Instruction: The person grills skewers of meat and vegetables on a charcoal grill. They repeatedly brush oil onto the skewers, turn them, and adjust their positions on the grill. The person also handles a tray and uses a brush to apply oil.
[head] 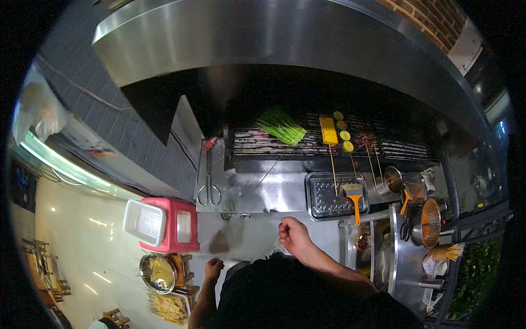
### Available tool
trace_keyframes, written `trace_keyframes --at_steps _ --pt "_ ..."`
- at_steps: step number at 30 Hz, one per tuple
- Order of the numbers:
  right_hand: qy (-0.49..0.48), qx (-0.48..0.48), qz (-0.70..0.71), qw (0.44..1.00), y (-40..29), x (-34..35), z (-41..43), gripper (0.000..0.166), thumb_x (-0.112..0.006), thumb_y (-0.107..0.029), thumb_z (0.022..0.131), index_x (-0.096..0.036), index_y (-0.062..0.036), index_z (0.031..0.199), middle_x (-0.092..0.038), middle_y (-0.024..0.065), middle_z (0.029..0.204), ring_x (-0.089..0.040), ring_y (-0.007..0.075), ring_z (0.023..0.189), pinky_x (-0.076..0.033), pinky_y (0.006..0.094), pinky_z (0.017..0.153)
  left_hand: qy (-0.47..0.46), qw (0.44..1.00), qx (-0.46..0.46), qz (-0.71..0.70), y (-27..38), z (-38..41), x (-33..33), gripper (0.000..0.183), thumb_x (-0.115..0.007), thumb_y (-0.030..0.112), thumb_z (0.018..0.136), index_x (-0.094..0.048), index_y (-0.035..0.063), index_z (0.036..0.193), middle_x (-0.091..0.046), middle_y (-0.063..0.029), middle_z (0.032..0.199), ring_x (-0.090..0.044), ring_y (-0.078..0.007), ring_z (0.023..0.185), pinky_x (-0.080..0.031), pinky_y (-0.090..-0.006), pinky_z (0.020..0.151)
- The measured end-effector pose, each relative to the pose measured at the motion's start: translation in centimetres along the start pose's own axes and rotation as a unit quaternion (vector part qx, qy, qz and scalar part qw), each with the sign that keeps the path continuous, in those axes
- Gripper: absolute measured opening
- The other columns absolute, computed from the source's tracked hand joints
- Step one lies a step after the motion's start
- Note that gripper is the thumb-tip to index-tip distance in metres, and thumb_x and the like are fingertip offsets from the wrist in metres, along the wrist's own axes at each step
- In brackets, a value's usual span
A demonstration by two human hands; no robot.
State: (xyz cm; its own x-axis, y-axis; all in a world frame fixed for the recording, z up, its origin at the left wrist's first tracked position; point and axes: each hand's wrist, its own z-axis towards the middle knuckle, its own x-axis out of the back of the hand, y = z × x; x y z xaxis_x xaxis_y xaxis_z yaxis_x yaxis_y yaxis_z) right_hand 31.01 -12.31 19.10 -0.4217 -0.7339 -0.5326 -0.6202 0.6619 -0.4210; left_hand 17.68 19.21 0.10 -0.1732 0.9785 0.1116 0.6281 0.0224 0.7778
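Observation:
My right hand [294,236] hovers in front of the grill's steel ledge [283,191], its fingers curled in with nothing visible in them. Low by my left side, my left hand [213,269] is loosely closed, and I see nothing in it. Across the charcoal grill rack [402,149] lie a fan of green chives [283,127] on a skewer, a yellow slab [328,130] on a stick, skewered green vegetable slices [345,135] and dark, thin meat-like skewers [367,140]. An orange-handled basting brush [354,201] rests on a dark rectangular tray [314,209].
Long tongs [208,181] lie on the ledge's left end. A white basket [144,222] sits on a red plastic stool [187,242]. Below stand a steel bowl of skewers [158,273] and more skewered food [166,307]. Right: a sauce pot [430,224]. A steel hood [263,37] overhangs the grill.

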Motion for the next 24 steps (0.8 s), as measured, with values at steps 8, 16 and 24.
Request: trace_keyframes --at_steps 8,16,24 --pt "-0.026 0.032 -0.087 0.995 -2.8 -4.4 2.3 0.024 -0.054 -0.016 0.087 -0.050 -0.0095 0.110 -0.057 0.0049 0.100 -0.050 0.0108 0.062 -0.039 0.0255 0.052 0.016 0.997 -0.064 0.039 -0.8 2.8 -0.1 0.018 -0.056 0.016 0.075 -0.061 -0.0008 0.076 -0.061 -0.0067 0.067 -0.056 -0.0153 0.063 -0.045 -0.0284 0.061" --pt "-0.008 0.099 -0.013 0.995 -4.1 -9.1 6.4 0.017 -0.050 -0.014 0.090 -0.049 -0.0076 0.106 -0.060 0.0064 0.091 -0.051 0.0114 0.058 -0.041 0.0252 0.047 -0.020 0.992 0.016 0.127 1.3 3.2 1.3 0.022 -0.057 0.018 0.076 -0.062 -0.0028 0.082 -0.064 -0.0086 0.070 -0.059 -0.0165 0.064 -0.047 -0.0292 0.062" --pt "0.024 0.135 0.007 0.991 -4.0 -10.1 7.8 0.015 -0.050 -0.011 0.090 -0.047 -0.0085 0.104 -0.060 0.0060 0.085 -0.051 0.0090 0.055 -0.041 0.0218 0.044 -0.036 0.990 -0.008 0.135 0.6 7.6 4.5 0.025 -0.056 0.021 0.076 -0.063 -0.0030 0.077 -0.064 -0.0090 0.068 -0.058 -0.0158 0.062 -0.046 -0.0291 0.060"
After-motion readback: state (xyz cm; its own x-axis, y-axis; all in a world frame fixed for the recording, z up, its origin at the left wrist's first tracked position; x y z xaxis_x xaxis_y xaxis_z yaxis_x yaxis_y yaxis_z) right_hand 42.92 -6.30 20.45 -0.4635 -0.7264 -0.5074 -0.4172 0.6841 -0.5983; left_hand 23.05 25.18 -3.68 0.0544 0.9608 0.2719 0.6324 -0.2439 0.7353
